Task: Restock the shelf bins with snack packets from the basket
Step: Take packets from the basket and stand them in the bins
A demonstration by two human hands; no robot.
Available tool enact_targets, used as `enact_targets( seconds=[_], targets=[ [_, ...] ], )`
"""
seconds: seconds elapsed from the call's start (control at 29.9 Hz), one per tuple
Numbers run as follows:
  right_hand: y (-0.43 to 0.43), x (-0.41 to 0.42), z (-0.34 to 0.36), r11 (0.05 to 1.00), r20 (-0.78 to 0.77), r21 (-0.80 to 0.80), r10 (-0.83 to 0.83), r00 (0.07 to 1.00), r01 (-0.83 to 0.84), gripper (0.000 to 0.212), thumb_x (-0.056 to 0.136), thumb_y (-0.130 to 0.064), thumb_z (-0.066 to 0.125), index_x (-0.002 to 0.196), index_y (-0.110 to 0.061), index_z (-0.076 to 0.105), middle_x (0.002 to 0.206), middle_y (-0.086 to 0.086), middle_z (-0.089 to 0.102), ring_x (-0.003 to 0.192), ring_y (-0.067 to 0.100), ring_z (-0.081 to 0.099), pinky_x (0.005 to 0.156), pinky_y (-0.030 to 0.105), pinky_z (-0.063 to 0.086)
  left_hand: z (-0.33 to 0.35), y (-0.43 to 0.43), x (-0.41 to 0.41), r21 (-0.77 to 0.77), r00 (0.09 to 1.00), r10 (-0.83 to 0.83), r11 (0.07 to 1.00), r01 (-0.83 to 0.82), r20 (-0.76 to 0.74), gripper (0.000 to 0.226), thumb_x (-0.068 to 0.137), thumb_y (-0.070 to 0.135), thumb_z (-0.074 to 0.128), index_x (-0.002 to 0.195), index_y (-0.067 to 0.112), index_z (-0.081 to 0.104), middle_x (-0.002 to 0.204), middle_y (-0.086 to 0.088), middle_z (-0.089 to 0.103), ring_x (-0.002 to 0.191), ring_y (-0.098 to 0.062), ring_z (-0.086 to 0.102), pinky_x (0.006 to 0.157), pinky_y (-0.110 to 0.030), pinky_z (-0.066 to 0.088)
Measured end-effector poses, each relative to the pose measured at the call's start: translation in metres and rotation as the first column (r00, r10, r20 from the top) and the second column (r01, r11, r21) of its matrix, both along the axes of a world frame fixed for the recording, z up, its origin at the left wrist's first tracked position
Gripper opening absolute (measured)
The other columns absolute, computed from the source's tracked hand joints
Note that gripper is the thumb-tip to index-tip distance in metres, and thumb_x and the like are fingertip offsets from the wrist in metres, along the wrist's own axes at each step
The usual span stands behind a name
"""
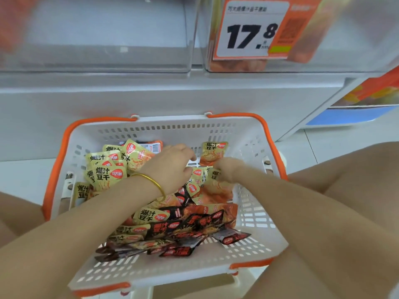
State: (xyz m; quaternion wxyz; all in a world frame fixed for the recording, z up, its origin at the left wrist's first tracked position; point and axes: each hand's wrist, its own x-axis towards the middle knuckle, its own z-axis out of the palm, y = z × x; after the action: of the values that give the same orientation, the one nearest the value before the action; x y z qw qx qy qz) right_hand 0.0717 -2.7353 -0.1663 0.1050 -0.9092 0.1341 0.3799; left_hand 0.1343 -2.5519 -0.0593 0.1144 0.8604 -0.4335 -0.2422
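Note:
A white slatted basket point(252, 134) with orange handles sits in front of me, holding several snack packets, cream-yellow ones point(108, 175) at the back left and black ones point(172, 228) toward the front. My left hand point(170, 167), with a gold bangle at the wrist, reaches into the middle of the basket with fingers curled down over the packets. My right hand point(226, 169) is beside it, fingers curled around the edges of cream-yellow packets point(212, 176). One cream-yellow packet point(212, 153) leans against the far wall.
Two clear shelf bins hang above the basket: the left bin point(97, 35) looks bare, the right bin point(237, 64) holds orange packets behind a price tag point(250, 29) reading 17.8. My knees flank the basket. A white shelf base stands behind it.

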Motion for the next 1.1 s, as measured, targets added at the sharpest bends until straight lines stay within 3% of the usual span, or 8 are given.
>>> enact_targets(
  seconds=[0.13, 0.3, 0.47, 0.6, 0.7, 0.83, 0.97, 1.1],
  targets=[
    [0.008, 0.029, 0.106, 0.981, 0.070, 0.169, 0.085, 0.994, -0.096, 0.019, 0.087, -0.021, 0.067, 0.076, -0.015, 0.053, 0.068, -0.006, 0.050, 0.060, 0.010, 0.049, 0.050, 0.020, 0.036, 0.013, -0.009, 0.003, -0.013, 0.987, 0.092, 0.995, -0.095, -0.131, 0.044, 0.091, 0.025, 0.058, 0.133, 0.017, 0.045, 0.133, -0.003, 0.051, 0.119, -0.018, 0.051, 0.096, -0.029, 0.040],
    [0.014, 0.006, 0.185, 0.929, 0.302, 0.367, -0.169, 0.938, 0.049, 0.019, 0.081, -0.021, 0.074, 0.071, -0.019, 0.058, 0.057, -0.008, 0.053, 0.045, -0.001, 0.051, 0.051, 0.015, 0.042, 0.053, -0.013, 0.008, -0.228, 0.948, 0.167, 0.946, -0.232, -0.273, 0.014, 0.083, 0.011, 0.068, 0.081, 0.016, 0.055, 0.077, -0.003, 0.062, 0.075, -0.022, 0.061, 0.074, -0.035, 0.051],
    [0.002, -0.031, 0.229, 0.441, 0.203, 0.852, -0.775, 0.599, 0.282, 0.033, 0.078, 0.002, 0.072, 0.099, -0.016, 0.055, 0.081, 0.003, 0.066, 0.066, 0.013, 0.064, 0.065, 0.033, 0.057, 0.113, -0.026, 0.011, -0.436, 0.924, 0.189, 0.838, -0.328, -0.333, 0.010, 0.086, 0.005, 0.064, 0.081, 0.006, 0.056, 0.064, -0.004, 0.061, 0.044, -0.001, 0.051, 0.050, -0.021, 0.049],
    [-0.008, -0.037, 0.272, 0.334, 0.281, 0.939, -0.883, 0.375, 0.083, 0.045, 0.077, 0.014, 0.064, 0.107, -0.016, 0.049, 0.079, 0.002, 0.062, 0.055, 0.006, 0.061, 0.050, 0.027, 0.054, 0.169, -0.049, 0.006, -0.606, 0.945, 0.163, 0.732, -0.310, -0.285, 0.007, 0.088, 0.007, 0.062, 0.085, 0.012, 0.059, 0.067, -0.002, 0.060, 0.041, 0.001, 0.050, 0.042, -0.014, 0.044],
    [-0.034, -0.037, 0.312, 0.400, 0.392, 0.916, -0.883, 0.257, -0.023, 0.037, 0.081, 0.013, 0.061, 0.098, -0.018, 0.050, 0.078, 0.001, 0.061, 0.055, 0.009, 0.060, 0.050, 0.028, 0.052, 0.206, -0.069, 0.009, -0.786, 0.966, 0.256, 0.595, -0.169, -0.013, 0.007, 0.089, 0.014, 0.059, 0.095, 0.015, 0.061, 0.079, 0.004, 0.060, 0.063, -0.005, 0.056, 0.062, -0.019, 0.047],
    [-0.074, -0.024, 0.354, 0.573, 0.573, 0.820, -0.819, -0.008, 0.000, 0.038, 0.082, 0.013, 0.056, 0.087, -0.024, 0.046, 0.085, 0.002, 0.058, 0.062, 0.011, 0.057, 0.044, 0.021, 0.045, 0.222, -0.097, 0.022, -0.613, 0.853, 0.223, 0.779, 0.135, 0.472, 0.028, 0.090, 0.023, 0.054, 0.114, 0.010, 0.059, 0.116, -0.009, 0.058, 0.112, -0.027, 0.051, 0.096, -0.039, 0.040],
    [-0.098, -0.005, 0.362, 0.654, 0.653, 0.755, -0.744, -0.142, 0.040, 0.042, 0.080, 0.012, 0.056, 0.084, -0.028, 0.044, 0.095, 0.002, 0.057, 0.082, 0.017, 0.058, 0.062, 0.028, 0.054, 0.212, -0.109, 0.019, -0.441, 0.842, 0.129, 0.887, 0.139, 0.524, 0.031, 0.093, 0.024, 0.049, 0.120, 0.008, 0.055, 0.120, -0.010, 0.056, 0.115, -0.030, 0.048, 0.095, -0.043, 0.041],
    [-0.106, 0.005, 0.354, 0.792, 0.796, 0.605, -0.599, -0.089, 0.076, 0.045, 0.077, 0.009, 0.062, 0.081, -0.032, 0.043, 0.089, -0.005, 0.054, 0.080, 0.011, 0.054, 0.066, 0.025, 0.050, 0.204, -0.109, 0.021, -0.419, 0.801, 0.109, 0.889, 0.187, 0.589, 0.033, 0.092, 0.023, 0.048, 0.123, 0.011, 0.051, 0.122, -0.007, 0.056, 0.116, -0.029, 0.048, 0.096, -0.042, 0.040]
  ],
)
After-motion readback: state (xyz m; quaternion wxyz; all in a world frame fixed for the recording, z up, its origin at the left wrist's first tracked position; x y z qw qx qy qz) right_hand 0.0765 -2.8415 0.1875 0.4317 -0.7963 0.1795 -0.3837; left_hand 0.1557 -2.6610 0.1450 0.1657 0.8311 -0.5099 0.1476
